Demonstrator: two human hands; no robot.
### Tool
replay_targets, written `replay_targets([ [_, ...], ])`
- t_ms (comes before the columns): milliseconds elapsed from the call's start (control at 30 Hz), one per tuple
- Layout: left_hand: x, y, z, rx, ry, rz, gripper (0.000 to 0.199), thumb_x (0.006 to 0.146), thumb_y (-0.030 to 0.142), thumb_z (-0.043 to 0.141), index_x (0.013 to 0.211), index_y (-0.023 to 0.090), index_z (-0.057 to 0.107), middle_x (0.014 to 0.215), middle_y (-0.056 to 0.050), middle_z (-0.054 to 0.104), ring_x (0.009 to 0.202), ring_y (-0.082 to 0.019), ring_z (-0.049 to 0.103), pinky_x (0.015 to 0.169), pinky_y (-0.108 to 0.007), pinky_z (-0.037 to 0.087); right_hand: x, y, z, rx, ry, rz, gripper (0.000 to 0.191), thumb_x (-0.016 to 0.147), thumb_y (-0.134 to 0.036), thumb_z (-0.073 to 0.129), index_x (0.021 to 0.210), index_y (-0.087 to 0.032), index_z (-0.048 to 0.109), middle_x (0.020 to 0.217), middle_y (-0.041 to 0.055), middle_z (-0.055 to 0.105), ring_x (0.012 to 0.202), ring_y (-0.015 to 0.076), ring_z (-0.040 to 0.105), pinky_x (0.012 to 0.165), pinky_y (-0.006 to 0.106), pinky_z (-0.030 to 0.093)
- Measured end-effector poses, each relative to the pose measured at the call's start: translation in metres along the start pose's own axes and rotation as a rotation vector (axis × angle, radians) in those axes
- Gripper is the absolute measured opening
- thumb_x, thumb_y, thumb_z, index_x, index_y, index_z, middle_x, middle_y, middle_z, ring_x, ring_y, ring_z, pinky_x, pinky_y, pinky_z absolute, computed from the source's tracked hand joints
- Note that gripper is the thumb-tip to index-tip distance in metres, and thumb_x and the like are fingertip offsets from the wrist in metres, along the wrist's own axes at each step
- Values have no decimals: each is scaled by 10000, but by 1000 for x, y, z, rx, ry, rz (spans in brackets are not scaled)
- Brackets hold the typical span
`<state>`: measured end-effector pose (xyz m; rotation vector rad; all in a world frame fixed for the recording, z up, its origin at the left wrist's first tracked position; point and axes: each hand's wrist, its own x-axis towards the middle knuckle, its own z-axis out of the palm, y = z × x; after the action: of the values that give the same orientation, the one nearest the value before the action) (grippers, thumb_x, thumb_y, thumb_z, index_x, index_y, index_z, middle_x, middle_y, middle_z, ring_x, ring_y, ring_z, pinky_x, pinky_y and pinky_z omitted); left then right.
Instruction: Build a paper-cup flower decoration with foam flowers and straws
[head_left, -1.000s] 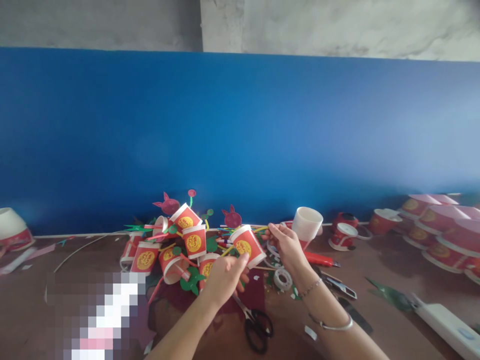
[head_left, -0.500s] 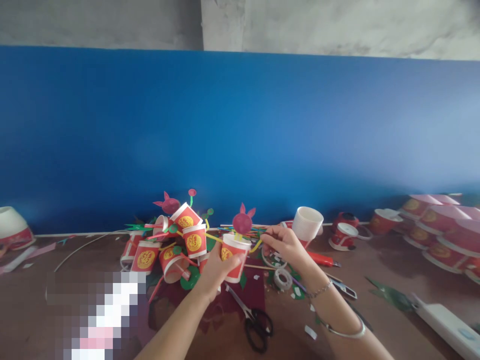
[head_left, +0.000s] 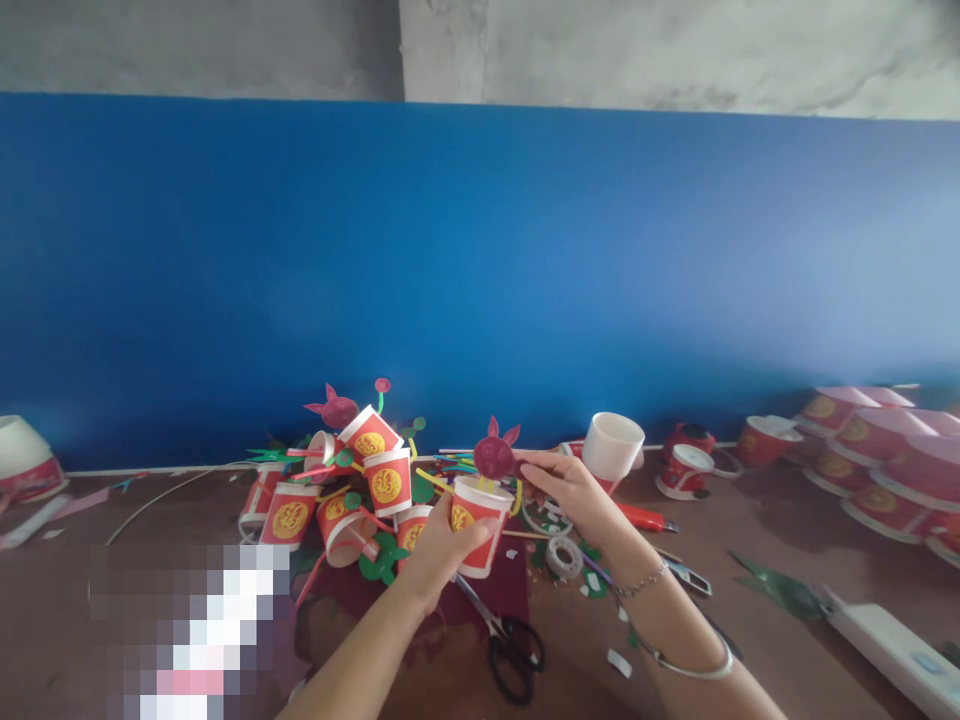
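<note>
My left hand is wrapped round a red and white paper cup with a yellow printed emblem, holding it upright above the table. A dark pink paper head with pointed ears stands over the cup's rim on a short yellow piece. Yellow straws stick out from the cup's sides. At the right, my right hand has its fingers closed at the upturned yellow straw, the index fingertip beside the edge of the pink head. The fingers partly hide the straw's end.
Similar cup figures are heaped to the left. Black-handled scissors, a tape roll and paper scraps lie in front. Stacked white cups, a red cutter and a glue gun are to the right. A blue panel stands behind.
The cup and its pink head have moved slightly right and down in my left hand. The right straw now bends upward, and my right fingertips are closer to the head.
</note>
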<state>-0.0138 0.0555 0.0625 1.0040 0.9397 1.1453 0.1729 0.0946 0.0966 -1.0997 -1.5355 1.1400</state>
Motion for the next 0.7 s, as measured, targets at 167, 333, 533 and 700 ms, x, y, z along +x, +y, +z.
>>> replay_targets([
  [167, 0, -2, -1, 13, -3, 7, 640, 575, 371, 774, 1127, 143, 544, 944, -107, 698, 864, -253, 652, 741, -335, 502, 1, 0, 1, 54, 38, 30, 370, 726, -378, 670, 1027, -167, 710, 715, 17, 652, 604, 118, 515, 538, 231, 401],
  [333, -1, -1, -1, 47, -34, -12, 631, 587, 383, 771, 1130, 157, 541, 951, -98, 699, 839, -239, 656, 737, -328, 506, 3, 2, 4, -5, 35, 28, 316, 714, -397, 663, 887, -134, 692, 648, 11, 606, 555, 111, 479, 520, 235, 386],
  [533, -3, 1, -2, 80, -81, -35, 625, 593, 364, 780, 1128, 161, 527, 974, -94, 698, 851, -233, 654, 752, -312, 501, 3, 5, 6, -155, 35, -82, 202, 764, -363, 592, 759, -162, 576, 634, -22, 528, 559, 105, 446, 505, 219, 342],
  [700, -2, -3, -1, 109, -53, -45, 621, 580, 347, 787, 1121, 161, 545, 956, -89, 701, 864, -241, 648, 751, -318, 501, 3, 5, 8, -327, 72, -185, 169, 788, -317, 538, 728, -163, 573, 680, 2, 548, 625, 136, 469, 565, 242, 373],
])
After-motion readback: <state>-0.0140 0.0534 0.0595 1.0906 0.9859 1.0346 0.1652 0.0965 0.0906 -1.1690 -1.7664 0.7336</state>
